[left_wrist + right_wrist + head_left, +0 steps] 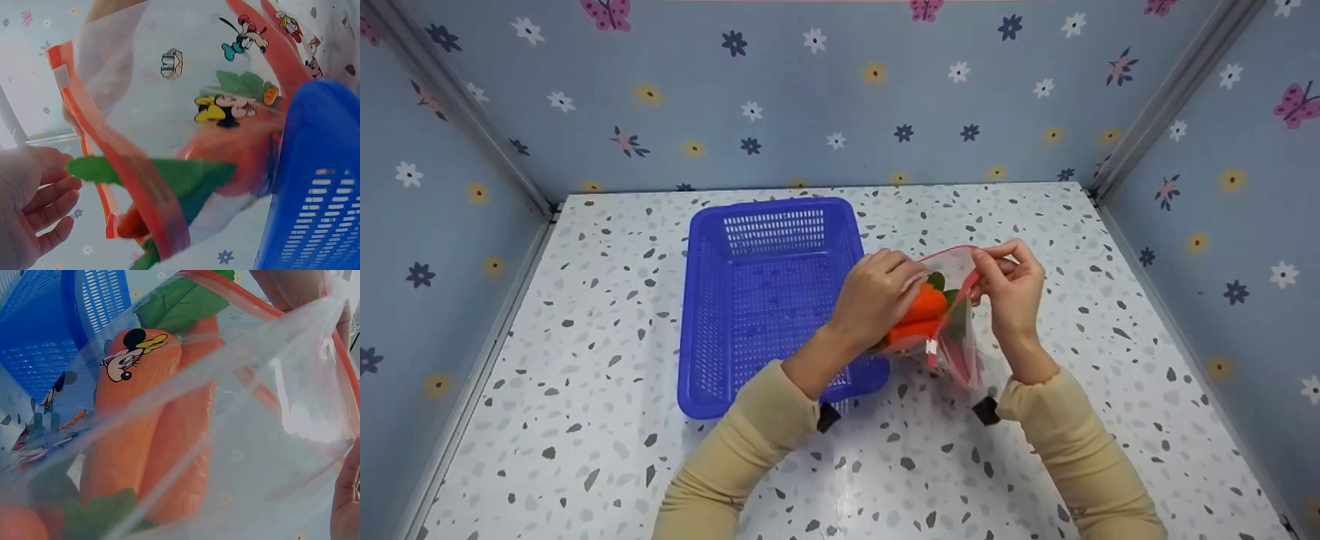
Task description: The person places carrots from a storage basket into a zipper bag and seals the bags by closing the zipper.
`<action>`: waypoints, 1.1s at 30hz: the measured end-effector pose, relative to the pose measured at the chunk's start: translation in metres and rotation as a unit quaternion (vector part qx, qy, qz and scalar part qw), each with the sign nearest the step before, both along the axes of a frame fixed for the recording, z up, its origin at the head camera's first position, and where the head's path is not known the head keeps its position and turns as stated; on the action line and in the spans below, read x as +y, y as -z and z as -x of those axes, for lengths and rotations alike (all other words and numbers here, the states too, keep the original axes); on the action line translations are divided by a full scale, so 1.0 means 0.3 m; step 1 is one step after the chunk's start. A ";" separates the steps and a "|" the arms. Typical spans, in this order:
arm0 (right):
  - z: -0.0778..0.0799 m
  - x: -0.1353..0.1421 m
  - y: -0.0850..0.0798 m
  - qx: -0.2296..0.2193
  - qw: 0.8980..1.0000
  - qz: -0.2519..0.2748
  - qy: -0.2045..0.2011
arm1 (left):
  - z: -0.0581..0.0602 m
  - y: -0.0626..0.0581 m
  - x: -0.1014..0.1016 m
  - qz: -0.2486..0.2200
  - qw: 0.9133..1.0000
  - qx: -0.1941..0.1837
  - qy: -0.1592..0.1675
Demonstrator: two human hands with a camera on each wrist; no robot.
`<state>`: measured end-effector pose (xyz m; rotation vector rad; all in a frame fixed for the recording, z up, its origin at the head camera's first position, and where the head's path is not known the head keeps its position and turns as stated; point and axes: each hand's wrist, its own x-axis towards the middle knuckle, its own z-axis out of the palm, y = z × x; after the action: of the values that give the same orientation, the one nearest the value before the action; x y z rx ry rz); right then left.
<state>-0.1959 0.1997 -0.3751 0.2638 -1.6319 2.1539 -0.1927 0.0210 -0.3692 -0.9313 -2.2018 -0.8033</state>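
A clear zip bag (971,352) with a red zip strip and cartoon prints hangs at the basket's right side. Inside are orange carrots (919,319), smooth and toy-like, with green leaves (180,306). My left hand (877,292) bends over the bag's left side at the mouth. In the left wrist view, its loosely bent fingers (53,197) lie by a green leaf tip at the opening; the thumb is hidden. My right hand (1016,285) pinches the red edge on the bag's right side, and the mouth gapes between both hands.
A blue perforated basket (690,315) stands just left of the bag, under my left forearm. Speckled white tabletop (607,337) spreads around it. Flower-patterned panels (810,90) enclose the table at the back and both sides.
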 end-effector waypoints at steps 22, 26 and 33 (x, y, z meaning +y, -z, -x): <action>0.005 0.020 -0.035 0.030 0.999 -0.012 -0.006 | 0.036 -0.007 -0.102 0.092 0.985 -0.144 0.021; 0.002 0.016 -0.040 0.025 0.999 -0.017 -0.010 | 0.040 0.004 -0.101 0.084 0.981 -0.171 0.029; 0.004 0.022 -0.043 0.012 0.999 -0.020 -0.035 | 0.046 0.013 -0.108 0.027 0.988 -0.140 0.052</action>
<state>-0.1971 0.2064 -0.3622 0.3625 -1.6771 2.1612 -0.2065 -0.0115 -0.3730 -1.0188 -2.4417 -0.9786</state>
